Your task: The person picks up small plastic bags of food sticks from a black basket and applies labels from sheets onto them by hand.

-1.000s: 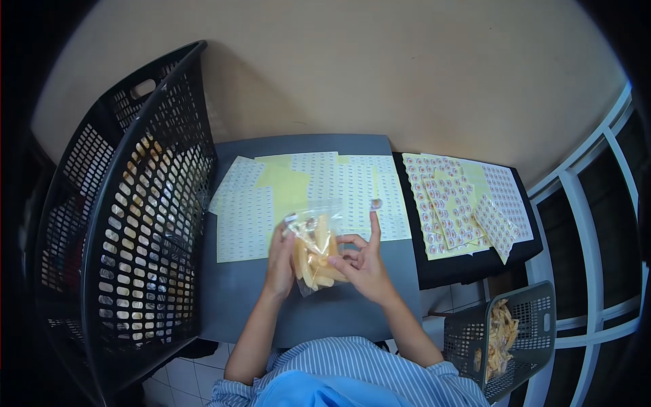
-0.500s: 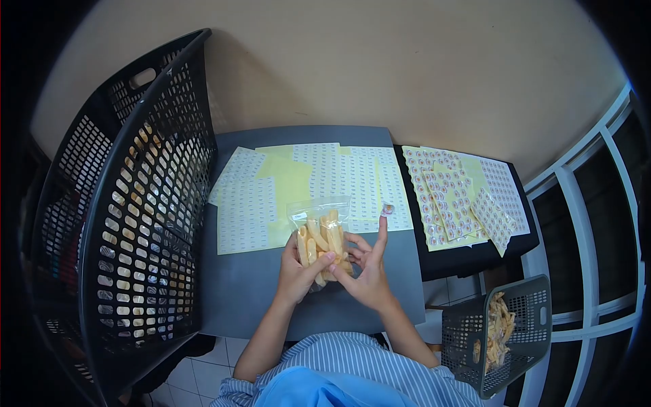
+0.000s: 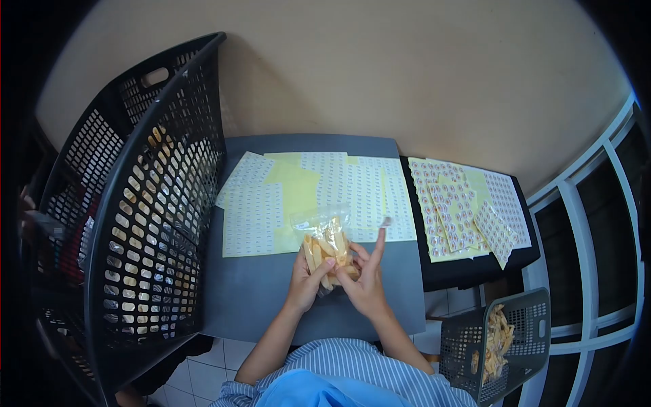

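Observation:
Between my two hands is a clear zip bag (image 3: 325, 251) of pale yellow stick-shaped snacks, upright above the grey table, with a small label near its top left. My left hand (image 3: 306, 281) grips the bag's left side, thumb across the front. My right hand (image 3: 366, 281) holds the lower right side with thumb and fingers, while its index finger points up with a small round sticker (image 3: 386, 222) on the tip. Behind the bag, sheets of small labels (image 3: 251, 224) lie on the grey table (image 3: 258, 298).
A tall black basket (image 3: 152, 224) of bagged goods stands at the left. Sheets of round stickers (image 3: 447, 210) lie on a black surface at the right. Below them is a dark basket (image 3: 536, 366) of snack packs. Part of another person's hand (image 3: 27, 200) shows at the far left.
The view has shifted slightly, so the table and baskets appear a little lower. Both hands keep their hold on the bag, which looks slightly turned. Another person's hand has appeared at the far left.

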Demonstrator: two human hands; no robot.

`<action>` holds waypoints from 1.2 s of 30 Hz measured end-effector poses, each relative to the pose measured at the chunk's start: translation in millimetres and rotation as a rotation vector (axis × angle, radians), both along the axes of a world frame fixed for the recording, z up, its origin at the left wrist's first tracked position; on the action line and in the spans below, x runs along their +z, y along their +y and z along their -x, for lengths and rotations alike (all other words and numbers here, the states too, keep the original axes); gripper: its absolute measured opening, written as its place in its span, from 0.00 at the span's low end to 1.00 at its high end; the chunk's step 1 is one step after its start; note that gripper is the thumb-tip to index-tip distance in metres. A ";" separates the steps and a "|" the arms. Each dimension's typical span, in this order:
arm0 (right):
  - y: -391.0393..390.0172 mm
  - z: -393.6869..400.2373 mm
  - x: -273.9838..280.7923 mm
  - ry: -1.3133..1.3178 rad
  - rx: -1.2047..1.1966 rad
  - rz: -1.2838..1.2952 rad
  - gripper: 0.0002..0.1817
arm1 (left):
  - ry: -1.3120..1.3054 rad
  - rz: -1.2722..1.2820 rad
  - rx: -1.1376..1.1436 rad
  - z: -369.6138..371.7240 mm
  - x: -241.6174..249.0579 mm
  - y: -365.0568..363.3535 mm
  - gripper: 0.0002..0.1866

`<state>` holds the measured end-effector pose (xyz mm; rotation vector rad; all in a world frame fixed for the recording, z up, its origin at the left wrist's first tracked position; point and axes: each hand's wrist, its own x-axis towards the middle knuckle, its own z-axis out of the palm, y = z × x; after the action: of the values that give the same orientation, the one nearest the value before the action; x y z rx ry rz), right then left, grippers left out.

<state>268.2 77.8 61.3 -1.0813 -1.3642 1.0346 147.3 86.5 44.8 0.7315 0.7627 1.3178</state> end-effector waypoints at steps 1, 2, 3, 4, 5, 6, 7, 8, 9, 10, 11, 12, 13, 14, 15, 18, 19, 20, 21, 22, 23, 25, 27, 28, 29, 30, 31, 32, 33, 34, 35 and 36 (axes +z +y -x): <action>3.0 -1.6 2.2 -0.070 0.016 -0.007 0.48 | -0.013 0.031 -0.006 0.9 -1.8 1.9 0.27; 5.4 -3.6 7.5 -0.070 0.029 -0.014 0.48 | -0.014 0.024 0.007 3.2 -3.0 2.4 0.27; 7.5 -6.6 17.1 -0.183 -0.059 -0.147 0.38 | -0.006 0.038 -0.029 6.1 -4.3 2.2 0.28; 10.7 -11.1 25.8 -0.295 -0.147 -0.280 0.30 | 0.000 0.054 -0.064 8.5 -4.7 2.0 0.30; 16.8 -20.1 32.5 -0.296 -0.133 -0.282 0.30 | -0.002 0.054 -0.050 10.0 -0.6 1.5 0.30; 24.1 -31.2 39.4 -0.285 0.028 -0.281 0.20 | 0.137 -0.017 -0.059 10.9 7.3 0.1 0.31; 29.6 -35.1 46.0 -0.272 0.187 -0.278 0.11 | 0.277 -0.085 -0.072 11.9 12.8 -1.3 0.33; 31.1 -30.9 55.4 -0.263 0.281 -0.184 0.06 | 0.275 -0.080 -0.065 13.1 15.2 -2.3 0.33; 33.5 -28.0 60.0 -0.264 0.287 -0.182 0.06 | 0.325 -0.078 -0.062 14.2 17.1 -2.5 0.34; 35.9 -25.6 63.4 -0.461 0.320 -0.307 0.05 | 0.375 -0.076 -0.060 15.1 17.9 -2.6 0.34; 38.6 -23.3 66.6 -0.658 0.351 -0.434 0.05 | 0.373 -0.073 -0.056 15.8 17.4 -2.6 0.34; 41.2 -20.7 69.9 -0.658 0.356 -0.432 0.05 | 0.396 -0.109 -0.043 16.6 16.2 -3.3 0.34; 43.6 -18.1 73.0 -0.718 0.396 -0.465 0.05 | 0.420 -0.144 -0.031 17.4 15.3 -4.2 0.33; 45.5 -16.2 75.2 -0.777 0.435 -0.499 0.05 | 0.419 -0.140 -0.027 18.9 14.7 -4.7 0.33; 47.3 -15.4 77.0 -0.776 0.440 -0.498 0.05 | 0.436 -0.135 -0.036 20.8 14.3 -5.0 0.33; 48.3 -13.0 80.2 -0.867 0.526 -0.538 0.07 | 0.460 -0.136 -0.038 23.8 14.9 -5.3 0.33; 47.2 -11.3 81.3 -0.903 0.509 -0.548 0.06 | 0.463 -0.143 -0.033 24.0 15.2 -5.3 0.33; 46.4 -10.2 81.7 -0.940 0.491 -0.558 0.05 | 0.463 -0.144 -0.032 23.9 14.7 -5.3 0.33; 45.8 -9.4 81.2 -0.941 0.491 -0.558 0.05 | 0.464 -0.153 -0.024 23.8 13.7 -5.3 0.33; 45.1 -8.5 80.2 -0.966 0.469 -0.599 0.05 | 0.465 -0.164 -0.014 23.7 13.2 -5.1 0.33; 44.5 -8.1 79.1 -0.991 0.447 -0.639 0.05 | 0.464 -0.164 -0.012 23.6 13.6 -5.3 0.33; 43.8 -7.8 75.5 -1.003 0.433 -0.657 0.06 | 0.478 -0.160 -0.027 24.1 16.1 -6.5 0.35; 41.7 -7.6 75.6 -1.016 0.416 -0.675 0.07 | 0.401 -0.178 -0.061 25.6 22.5 -9.7 0.35; 39.5 -7.3 78.2 -0.987 0.380 -0.659 0.08 | 0.324 -0.194 -0.096 26.0 24.8 -11.2 0.35; 38.0 -7.5 79.5 -0.958 0.344 -0.644 0.10 | 0.323 -0.196 -0.097 25.8 25.5 -12.3 0.35; 37.0 -8.1 78.8 -0.959 0.341 -0.646 0.10 | 0.121 -0.118 -0.099 25.7 25.8 -13.8 0.33; 35.7 -8.9 77.7 -0.914 0.328 -0.609 0.11 | -0.081 -0.041 -0.100 25.2 25.7 -14.9 0.32; 34.9 -9.7 76.6 -0.869 0.313 -0.576 0.13 | -0.080 -0.049 -0.102 23.8 25.6 -14.7 0.32; 33.0 -9.3 74.7 -0.870 0.306 -0.583 0.13 | 0.041 -0.073 -0.079 21.9 25.7 -14.5 0.30; 30.2 -7.5 71.7 -0.808 0.219 -0.522 0.17 | 0.162 -0.098 -0.056 20.8 26.2 -14.1 0.28; 27.7 -5.5 67.5 -0.744 0.134 -0.461 0.23 | 0.164 -0.108 -0.059 20.8 27.5 -13.7 0.28; 26.8 -4.3 57.2 -0.746 0.128 -0.467 0.23 | 0.200 -0.105 -0.059 20.7 29.2 -13.8 0.27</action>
<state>272.5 104.6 118.5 -1.0635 -2.1595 0.3408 126.5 72.7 74.1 0.9734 0.8295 1.2508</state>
